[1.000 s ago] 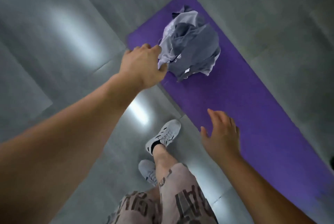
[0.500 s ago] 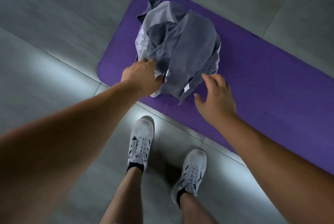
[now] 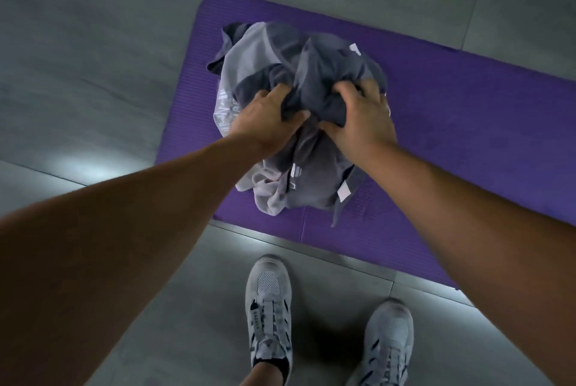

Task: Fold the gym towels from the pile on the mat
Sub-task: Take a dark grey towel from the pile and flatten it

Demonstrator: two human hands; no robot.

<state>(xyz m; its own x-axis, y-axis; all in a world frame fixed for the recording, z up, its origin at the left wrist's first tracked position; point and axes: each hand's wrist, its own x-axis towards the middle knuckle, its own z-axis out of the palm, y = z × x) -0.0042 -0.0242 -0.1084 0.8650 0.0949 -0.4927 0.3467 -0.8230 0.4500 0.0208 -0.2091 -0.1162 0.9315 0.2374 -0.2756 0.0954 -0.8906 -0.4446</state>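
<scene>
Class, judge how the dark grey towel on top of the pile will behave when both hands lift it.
Probably floppy: the dark grey towel bunches into creases where the left hand and right hand grip it. It may drag along the pale towel, whose folds interleave with it.

Large grey floor tiles [image 3: 93, 52], thin grout lines [image 3: 470, 19], pale glare patches [image 3: 84, 164]

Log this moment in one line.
left hand: grips dark towel | right hand: grips dark towel | pile: on mat | folded: none
</scene>
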